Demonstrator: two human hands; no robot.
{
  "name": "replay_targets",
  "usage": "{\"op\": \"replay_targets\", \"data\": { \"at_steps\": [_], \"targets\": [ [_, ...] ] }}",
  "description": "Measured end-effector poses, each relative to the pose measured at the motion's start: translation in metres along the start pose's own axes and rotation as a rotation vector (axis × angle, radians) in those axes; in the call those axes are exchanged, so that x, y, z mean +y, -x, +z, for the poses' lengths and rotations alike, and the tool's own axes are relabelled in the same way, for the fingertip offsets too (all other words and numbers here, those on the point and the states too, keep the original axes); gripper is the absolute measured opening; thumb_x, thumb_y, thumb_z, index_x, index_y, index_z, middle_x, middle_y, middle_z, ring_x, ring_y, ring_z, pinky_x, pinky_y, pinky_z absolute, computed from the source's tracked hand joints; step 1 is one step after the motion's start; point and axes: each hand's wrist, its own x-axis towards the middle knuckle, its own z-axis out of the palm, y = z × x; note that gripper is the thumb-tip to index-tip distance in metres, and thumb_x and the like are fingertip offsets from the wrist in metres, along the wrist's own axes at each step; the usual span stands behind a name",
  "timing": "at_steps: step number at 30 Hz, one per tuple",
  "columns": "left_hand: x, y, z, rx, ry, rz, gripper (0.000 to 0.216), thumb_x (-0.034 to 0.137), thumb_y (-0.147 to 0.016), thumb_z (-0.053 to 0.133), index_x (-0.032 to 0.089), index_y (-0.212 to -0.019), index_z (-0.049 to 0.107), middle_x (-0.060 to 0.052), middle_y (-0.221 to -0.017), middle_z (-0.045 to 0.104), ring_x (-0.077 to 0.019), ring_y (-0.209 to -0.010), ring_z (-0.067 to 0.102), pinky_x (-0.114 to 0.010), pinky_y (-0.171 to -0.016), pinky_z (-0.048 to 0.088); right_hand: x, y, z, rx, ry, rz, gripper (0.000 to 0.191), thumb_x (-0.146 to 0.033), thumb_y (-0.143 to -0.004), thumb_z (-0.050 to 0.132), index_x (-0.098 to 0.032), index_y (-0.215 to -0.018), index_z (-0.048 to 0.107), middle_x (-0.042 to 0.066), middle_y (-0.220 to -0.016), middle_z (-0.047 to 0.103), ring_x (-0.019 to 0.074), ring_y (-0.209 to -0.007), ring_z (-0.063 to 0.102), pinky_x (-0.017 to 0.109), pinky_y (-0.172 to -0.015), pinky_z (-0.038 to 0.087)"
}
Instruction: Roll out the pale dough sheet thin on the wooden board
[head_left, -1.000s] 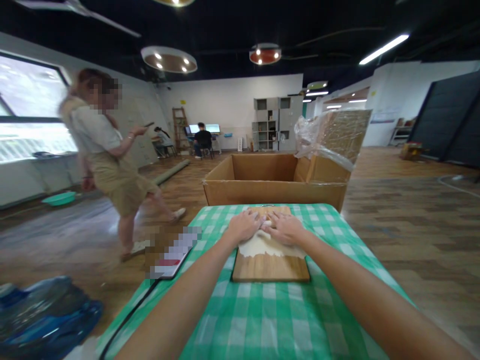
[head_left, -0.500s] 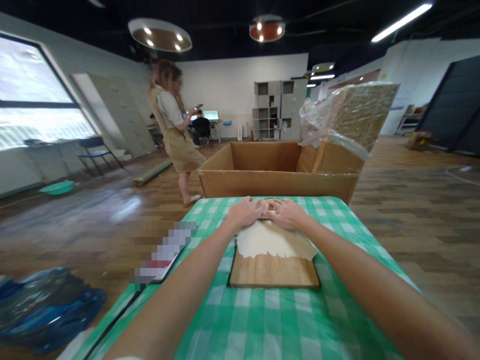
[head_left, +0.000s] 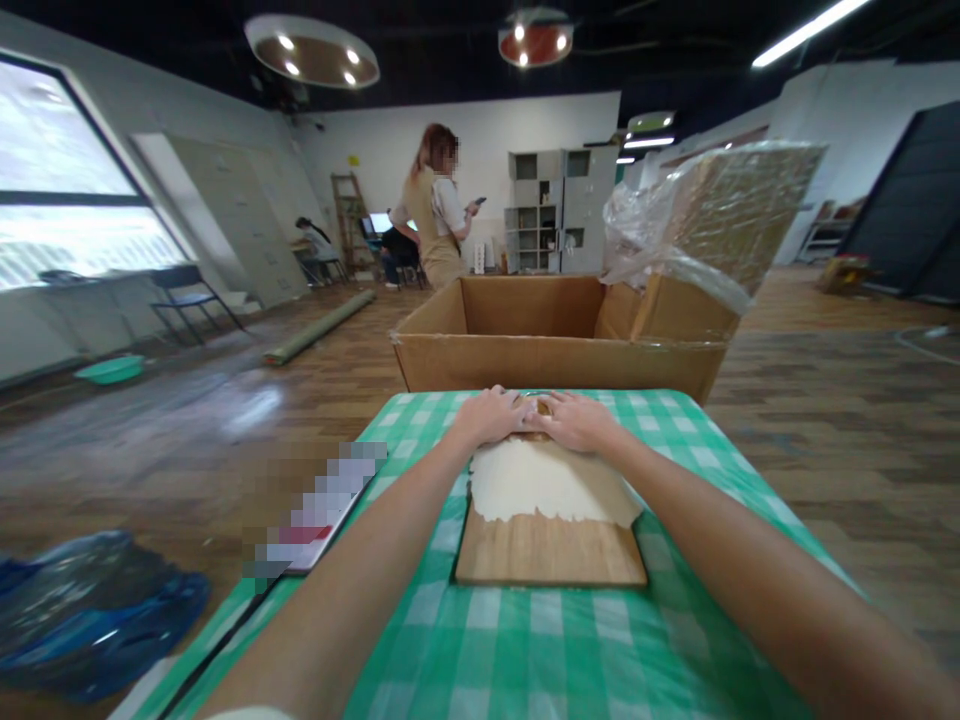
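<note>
A pale, thin, dough-like sheet [head_left: 551,483] lies flat on a wooden board [head_left: 551,552] just below the middle of the frame. Its ragged near edge leaves a bare strip of wood toward the bottom, and its right corner reaches the board's side.

Over the last second both hands have slid toward the board's far end, uncovering the middle of the sheet. For the work in hand, I judge that pressure now falls at the far part while the near part lies free.

The left hand [head_left: 491,417] and right hand [head_left: 579,420] are palms down, thumbs close together. Their fingertips curl out of sight, so I cannot tell whether either grip is apart, together or clamped on something; a pale bit shows between them, too small to name.

The board sits on a desk [head_left: 517,650] covered in green-and-white checks. At its left edge is a flat, blurred-out item [head_left: 330,510] with a black cable [head_left: 225,640]. An open cardboard box [head_left: 555,362] stands just beyond, clear plastic wrap [head_left: 637,240] at its right.

Behind the box, a standing person [head_left: 439,220] has moved from the left toward upper centre, holding a phone [head_left: 478,203]. Blue plastic [head_left: 97,620] fills the lower left.
</note>
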Motion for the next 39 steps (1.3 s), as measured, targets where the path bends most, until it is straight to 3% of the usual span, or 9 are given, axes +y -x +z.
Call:
{"op": "replay_targets", "data": {
  "at_steps": [5, 16, 25, 33, 39],
  "targets": [
    [0.004, 0.003, -0.005, -0.029, 0.043, -0.107, 0.047, 0.056, -0.107, 0.036, 0.026, -0.130, 0.065, -0.011, -0.124, 0.068, -0.0267, -0.113, 0.062, -0.038, -0.090, 0.050, -0.004, 0.006, -0.004, 0.000, -0.005, 0.019, 0.079, -0.075, -0.101, 0.020, -0.022, -0.145, 0.057, 0.016, -0.144, 0.061, 0.0332, -0.132, 0.056, 0.045, -0.109, 0.038],
    [0.001, 0.000, 0.004, 0.002, 0.006, -0.067, 0.047, 0.057, -0.107, 0.033, 0.031, -0.126, 0.067, -0.010, -0.119, 0.069, -0.0280, -0.107, 0.062, -0.038, -0.084, 0.049, 0.000, 0.004, 0.000, 0.006, -0.005, 0.021, 0.080, -0.075, -0.101, 0.021, -0.017, -0.142, 0.059, 0.018, -0.145, 0.060, 0.0343, -0.135, 0.053, 0.046, -0.112, 0.035],
    [-0.001, -0.001, 0.000, -0.007, -0.077, 0.077, 0.042, 0.048, -0.109, 0.035, 0.028, -0.125, 0.067, -0.011, -0.127, 0.067, -0.0262, -0.111, 0.060, -0.036, -0.084, 0.048, 0.000, 0.004, -0.001, 0.005, -0.010, 0.032, 0.081, -0.077, -0.100, 0.022, -0.018, -0.141, 0.060, 0.017, -0.146, 0.060, 0.0340, -0.135, 0.054, 0.045, -0.113, 0.035],
    [0.003, -0.001, -0.002, -0.033, 0.008, -0.047, 0.042, 0.054, -0.107, 0.037, 0.032, -0.127, 0.066, -0.008, -0.127, 0.067, -0.0262, -0.113, 0.061, -0.035, -0.088, 0.046, -0.003, 0.008, -0.004, 0.006, -0.019, 0.055, 0.084, -0.079, -0.099, 0.018, -0.020, -0.144, 0.058, 0.016, -0.146, 0.060, 0.0336, -0.133, 0.055, 0.045, -0.110, 0.036],
    [0.005, -0.004, 0.000, -0.019, 0.054, -0.151, 0.056, 0.060, -0.107, 0.026, 0.026, -0.129, 0.065, -0.011, -0.120, 0.069, -0.0264, -0.110, 0.063, -0.036, -0.087, 0.048, -0.002, 0.009, -0.004, -0.005, -0.024, 0.061, 0.087, -0.079, -0.098, 0.016, -0.019, -0.145, 0.057, 0.017, -0.147, 0.059, 0.0355, -0.134, 0.053, 0.046, -0.110, 0.035]
  ]
}}
